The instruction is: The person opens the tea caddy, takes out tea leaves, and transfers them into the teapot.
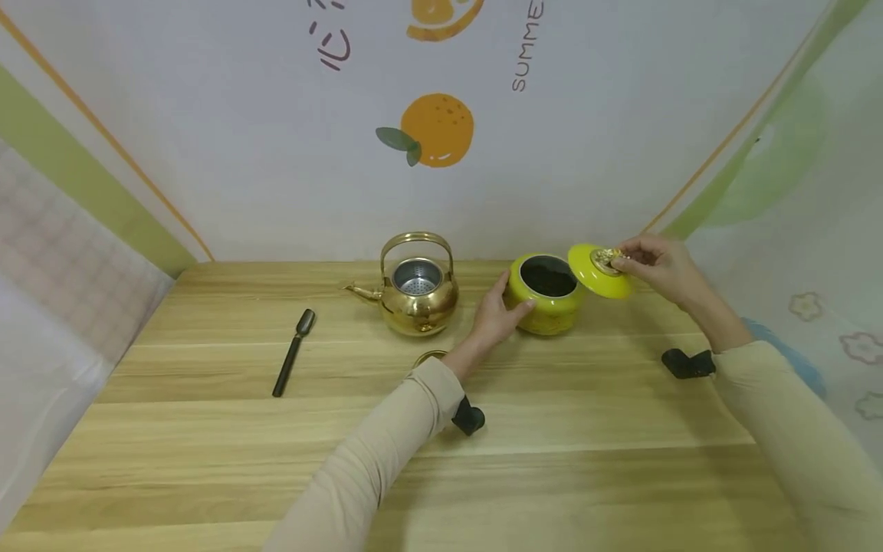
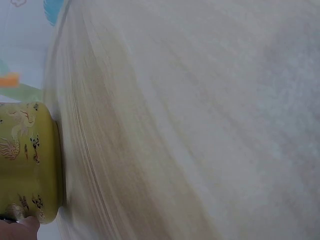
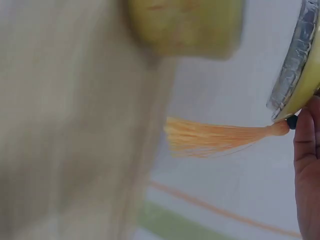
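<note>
A yellow jar (image 1: 545, 314) with dark contents stands uncovered at the back of the table; the left wrist view shows its patterned side (image 2: 30, 165). My left hand (image 1: 498, 316) holds the jar's left side, thumb at the front. My right hand (image 1: 658, 268) pinches the gold knob of the yellow lid (image 1: 599, 282), which is tilted above the jar's right rim. In the right wrist view the lid (image 3: 305, 70) has a clear ridged inner ring, and an orange tassel (image 3: 220, 137) hangs by my right hand (image 3: 307, 165).
Left of the jar stands a gold teapot (image 1: 421, 307) with a strainer in its open top, spout to the left. A dark-handled scoop (image 1: 293, 354) lies farther left. A gold round item (image 1: 431, 355) is partly hidden behind my left forearm.
</note>
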`<state>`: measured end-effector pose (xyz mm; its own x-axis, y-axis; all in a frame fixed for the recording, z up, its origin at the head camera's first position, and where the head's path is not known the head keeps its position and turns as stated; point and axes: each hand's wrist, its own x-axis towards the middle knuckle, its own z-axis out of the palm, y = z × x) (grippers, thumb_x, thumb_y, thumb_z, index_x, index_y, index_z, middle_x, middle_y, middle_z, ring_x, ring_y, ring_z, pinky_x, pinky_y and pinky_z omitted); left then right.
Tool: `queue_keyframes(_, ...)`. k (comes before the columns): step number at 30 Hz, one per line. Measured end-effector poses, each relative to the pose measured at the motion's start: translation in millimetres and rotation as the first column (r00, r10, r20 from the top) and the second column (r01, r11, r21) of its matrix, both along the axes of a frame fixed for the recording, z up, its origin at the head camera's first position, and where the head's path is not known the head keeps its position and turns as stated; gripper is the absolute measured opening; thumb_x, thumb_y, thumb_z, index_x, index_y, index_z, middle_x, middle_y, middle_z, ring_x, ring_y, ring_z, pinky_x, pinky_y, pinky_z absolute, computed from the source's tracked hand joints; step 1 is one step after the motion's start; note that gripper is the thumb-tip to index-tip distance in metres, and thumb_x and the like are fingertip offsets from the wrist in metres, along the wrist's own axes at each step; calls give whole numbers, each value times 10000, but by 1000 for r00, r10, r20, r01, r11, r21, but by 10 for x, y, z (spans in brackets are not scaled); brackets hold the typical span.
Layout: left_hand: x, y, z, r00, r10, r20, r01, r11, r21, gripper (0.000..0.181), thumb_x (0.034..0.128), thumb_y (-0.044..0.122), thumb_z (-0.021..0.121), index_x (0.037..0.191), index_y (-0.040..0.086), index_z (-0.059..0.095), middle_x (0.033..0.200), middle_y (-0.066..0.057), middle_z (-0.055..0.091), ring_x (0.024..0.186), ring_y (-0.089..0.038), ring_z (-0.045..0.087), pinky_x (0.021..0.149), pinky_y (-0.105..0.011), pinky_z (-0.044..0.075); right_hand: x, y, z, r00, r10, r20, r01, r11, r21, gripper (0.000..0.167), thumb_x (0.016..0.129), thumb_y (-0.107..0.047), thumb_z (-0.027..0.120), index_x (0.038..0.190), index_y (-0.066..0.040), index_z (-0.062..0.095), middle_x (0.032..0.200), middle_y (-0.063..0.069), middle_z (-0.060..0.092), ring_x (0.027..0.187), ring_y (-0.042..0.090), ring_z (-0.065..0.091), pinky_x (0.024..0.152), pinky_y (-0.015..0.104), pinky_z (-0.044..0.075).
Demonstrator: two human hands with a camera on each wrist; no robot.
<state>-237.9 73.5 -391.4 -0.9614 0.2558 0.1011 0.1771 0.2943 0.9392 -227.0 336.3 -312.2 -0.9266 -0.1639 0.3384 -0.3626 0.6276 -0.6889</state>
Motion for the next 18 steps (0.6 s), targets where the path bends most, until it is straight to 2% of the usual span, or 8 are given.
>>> queue_keyframes(4, 7, 1, 2, 1000, 4, -5, -4, 1000, -9, 701, 882, 186, 659, 1460, 22, 297, 1470, -147, 382, 1371, -225, 339, 1145, -280, 251, 218, 198, -152, 999, 12, -31, -9, 996, 91, 147, 850, -2, 665, 975, 76, 666, 783, -170, 592, 632, 31, 509, 508, 151, 428)
queue_keyframes(10, 13, -9, 31, 1000, -1, 21, 0, 1000, 15, 706, 882, 177, 658, 1467, 39, 288, 1483, -129, 365, 1382, -212, 317, 1152, -275, 231, 516, 380, -374, 998, 13, -58, -1, 979, 204, 89, 813, 9, 699, 900, 29, 693, 722, -85, 606, 596, 9, 507, 489, 147, 430)
queue_keyframes(14, 17, -17, 37, 1000, -1, 3, 1, 1000, 5, 701, 880, 176, 657, 1461, 26, 295, 1477, -132, 378, 1378, -223, 328, 1153, -289, 237, 651, 394, -535, 998, 41, -57, -30, 984, 175, 78, 788, 33, 711, 859, 36, 680, 694, -29, 602, 578, 21, 473, 463, 160, 397)
queue_keyframes(18, 17, -18, 23, 999, -15, -29, 15, 1000, -17, 694, 885, 178, 654, 1461, 25, 297, 1473, -128, 386, 1369, -226, 344, 1147, -302, 260, 725, 343, -651, 998, 10, -54, 0, 984, 176, 90, 756, 74, 717, 833, 59, 673, 727, 49, 619, 609, -15, 462, 489, 129, 401)
